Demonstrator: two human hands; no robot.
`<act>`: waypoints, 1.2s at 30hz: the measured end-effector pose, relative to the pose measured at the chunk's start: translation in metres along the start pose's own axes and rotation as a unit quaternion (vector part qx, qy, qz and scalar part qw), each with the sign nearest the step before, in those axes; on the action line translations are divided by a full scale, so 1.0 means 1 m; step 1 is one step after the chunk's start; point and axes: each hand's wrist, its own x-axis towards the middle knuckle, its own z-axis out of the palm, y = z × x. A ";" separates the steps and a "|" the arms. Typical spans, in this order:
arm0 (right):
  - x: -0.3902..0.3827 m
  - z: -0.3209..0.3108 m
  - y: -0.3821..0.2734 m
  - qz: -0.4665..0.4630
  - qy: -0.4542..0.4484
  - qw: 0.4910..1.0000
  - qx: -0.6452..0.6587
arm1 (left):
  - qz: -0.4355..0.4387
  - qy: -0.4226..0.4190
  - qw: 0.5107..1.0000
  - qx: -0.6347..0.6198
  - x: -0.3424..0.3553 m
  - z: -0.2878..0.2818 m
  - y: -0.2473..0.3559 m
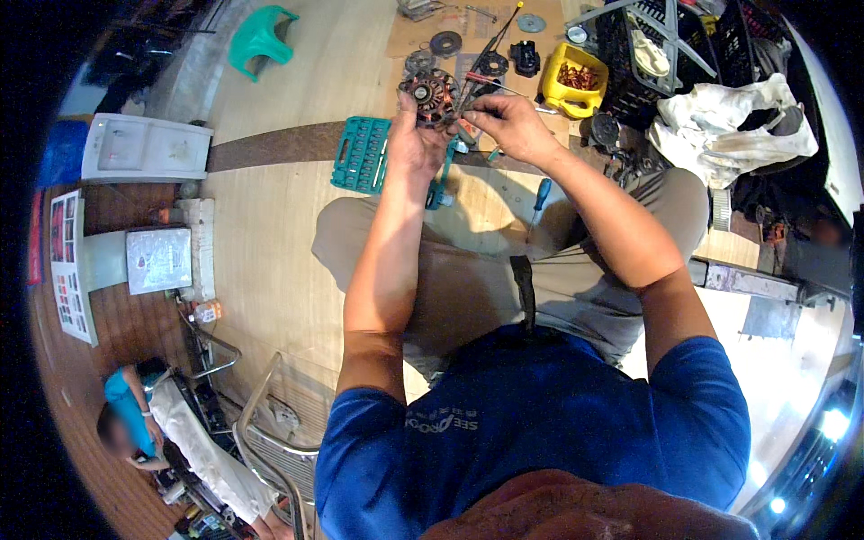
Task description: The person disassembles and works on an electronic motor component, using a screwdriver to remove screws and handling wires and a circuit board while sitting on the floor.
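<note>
Copper-coloured round part (pixel 430 94) sat clasped in the left hand (pixel 417 148); the right hand (pixel 517 129) bent close beside, its grip unclear.

Left arm (pixel 385 270): forward, nearly straight
Left grip (pixel 418 151): palm turned up, thumb raised, fingers curled
Right arm (pixel 621 218): angled inward, elbow bent
Right grip (pixel 522 130): thumb and forefinger pinched together

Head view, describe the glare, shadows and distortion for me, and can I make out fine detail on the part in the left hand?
Head view: bright lights glare at lower right; a shadow darkens the floor left of the blue screwdriver; fisheye bending, with black corners; the left hand's round copper-wound part shows, fine detail too small to judge.
</note>
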 end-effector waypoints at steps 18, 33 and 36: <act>0.003 0.001 0.008 0.063 -0.048 0.997 -0.007 | -0.012 0.062 0.998 -0.027 -0.001 -0.001 -0.006; 0.000 0.004 0.007 0.070 -0.051 0.996 0.007 | 0.008 0.063 0.997 0.033 -0.002 0.002 -0.006; -0.003 -0.001 0.012 0.001 -0.075 0.996 -0.045 | 0.033 0.074 0.995 0.051 -0.005 0.010 -0.004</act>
